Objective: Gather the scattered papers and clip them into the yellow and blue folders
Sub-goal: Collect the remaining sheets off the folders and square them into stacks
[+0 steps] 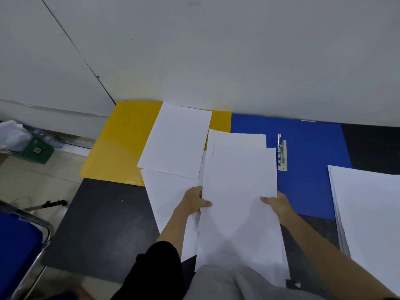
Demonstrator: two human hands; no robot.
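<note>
Both hands grip blank white papers

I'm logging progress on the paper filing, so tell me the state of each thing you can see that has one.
Yellow folder: open flat, a sheet lying on it.
Blue folder: open flat, partly covered by paper.
Metal clip: bare, no paper under it.
Held sheets: lifted, gripped by both hands.
Left hand: gripping the sheets' left edge.
Right hand: gripping the right edge.
Right stack: lying loose, unclipped.
</note>
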